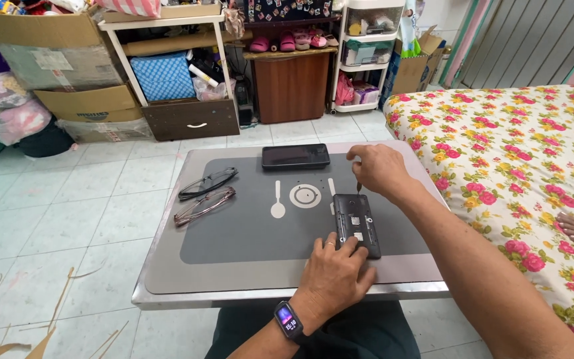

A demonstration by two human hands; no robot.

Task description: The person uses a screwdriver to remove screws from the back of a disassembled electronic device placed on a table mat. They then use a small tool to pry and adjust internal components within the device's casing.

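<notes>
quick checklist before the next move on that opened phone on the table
1. Opened phone flat on the grey mat: ok.
2. Left hand pressing its lower end to steady it: ok.
3. Right hand holds a thin tool at the phone's top edge: ok.
4. Tool tip seated in a screw: cannot tell.
5. Second phone and two pairs of glasses lie apart from the work: ok.

grey table (167, 279) | black phone (295, 157) | yellow bedspread (519, 146), pink roses | blue checked bag (163, 77)
</notes>
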